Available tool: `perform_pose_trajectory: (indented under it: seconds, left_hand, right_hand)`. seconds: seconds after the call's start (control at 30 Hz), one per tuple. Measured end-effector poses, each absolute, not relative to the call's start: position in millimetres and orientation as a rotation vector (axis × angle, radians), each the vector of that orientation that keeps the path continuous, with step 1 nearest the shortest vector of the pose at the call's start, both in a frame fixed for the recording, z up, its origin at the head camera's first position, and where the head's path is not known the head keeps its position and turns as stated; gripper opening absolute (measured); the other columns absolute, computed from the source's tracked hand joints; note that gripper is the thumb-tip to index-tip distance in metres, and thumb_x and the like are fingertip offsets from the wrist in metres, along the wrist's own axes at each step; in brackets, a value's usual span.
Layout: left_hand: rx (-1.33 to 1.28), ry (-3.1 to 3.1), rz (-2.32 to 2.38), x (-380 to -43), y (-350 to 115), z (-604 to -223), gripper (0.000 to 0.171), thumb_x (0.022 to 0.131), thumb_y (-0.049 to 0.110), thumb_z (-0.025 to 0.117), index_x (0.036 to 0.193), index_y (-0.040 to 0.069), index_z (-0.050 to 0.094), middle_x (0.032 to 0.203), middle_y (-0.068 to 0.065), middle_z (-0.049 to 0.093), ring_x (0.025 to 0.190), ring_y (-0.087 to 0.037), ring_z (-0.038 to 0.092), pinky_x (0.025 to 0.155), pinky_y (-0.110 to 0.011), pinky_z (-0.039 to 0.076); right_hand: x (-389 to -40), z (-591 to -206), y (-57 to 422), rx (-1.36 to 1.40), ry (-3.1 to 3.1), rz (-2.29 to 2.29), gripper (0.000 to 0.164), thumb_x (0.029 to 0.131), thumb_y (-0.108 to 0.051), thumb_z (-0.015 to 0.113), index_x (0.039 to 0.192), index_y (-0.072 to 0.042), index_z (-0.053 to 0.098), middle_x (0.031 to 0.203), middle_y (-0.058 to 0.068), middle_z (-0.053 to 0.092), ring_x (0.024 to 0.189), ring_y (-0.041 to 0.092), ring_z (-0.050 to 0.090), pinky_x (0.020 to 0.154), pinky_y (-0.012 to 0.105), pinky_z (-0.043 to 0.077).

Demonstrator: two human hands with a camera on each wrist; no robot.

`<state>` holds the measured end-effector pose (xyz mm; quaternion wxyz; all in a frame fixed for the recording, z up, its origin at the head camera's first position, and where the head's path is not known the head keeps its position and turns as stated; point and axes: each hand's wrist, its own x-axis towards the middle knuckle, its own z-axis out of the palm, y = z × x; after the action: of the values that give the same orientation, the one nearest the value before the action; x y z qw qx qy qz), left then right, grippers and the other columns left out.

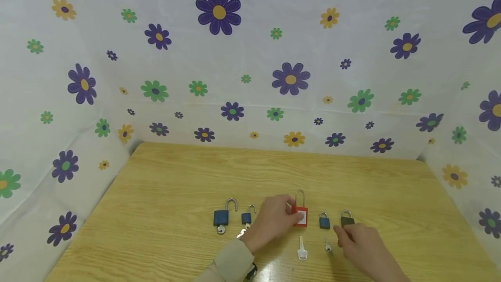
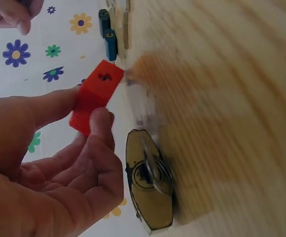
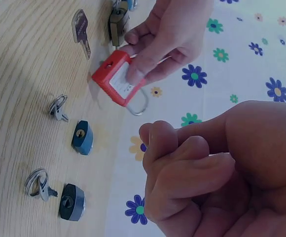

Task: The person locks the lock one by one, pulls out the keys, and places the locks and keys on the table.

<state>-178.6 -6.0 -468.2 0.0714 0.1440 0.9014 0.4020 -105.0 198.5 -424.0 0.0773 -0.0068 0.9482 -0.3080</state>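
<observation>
Beige sleeve [image 1: 230, 259] foremost, the left hand [image 1: 275, 220] pinches the red padlock [image 3: 111, 76] just beyond the flat key [image 1: 302, 251], a hold best firm and off the keyhole [image 3: 109, 64], while right of that key the right hand [image 1: 362, 243] curls its fingers together, apparently round nothing.

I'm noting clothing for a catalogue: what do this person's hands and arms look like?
The left hand wears no glove, and no ring shows; a plain beige sleeve covers that arm near the wrist. The right hand is ungloved too, with no sleeve in view.
</observation>
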Motion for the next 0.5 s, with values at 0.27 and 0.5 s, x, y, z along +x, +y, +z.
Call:
perform_pose_trajectory:
  seconds: [0.27,0.5]
  left_hand:
    - [0.521,2.766,1.071,-184.6,2.0,-472.1,0.027,0.085,0.023,0.073,0.063,0.011,0.064,0.052,0.008,0.053,0.044,-0.005,0.039,0.038,-0.019,0.03]
    - [0.502,2.745,1.002,-185.6,5.0,-469.1,0.049,0.086,0.023,0.073,0.046,0.015,0.045,0.04,0.01,0.032,0.034,-0.002,0.024,0.032,-0.017,0.018]
  right_hand:
    - [-104.7,-423.0,201.2,0.032,2.814,-0.923,0.037,0.098,-0.014,0.055,0.064,-0.006,0.065,0.055,0.0,0.057,0.047,0.013,0.042,0.045,0.026,0.036]
    - [-104.0,-426.2,201.9,0.038,2.794,-0.94,0.038,0.099,-0.014,0.055,0.064,-0.006,0.065,0.053,0.0,0.055,0.046,0.012,0.042,0.046,0.026,0.036]
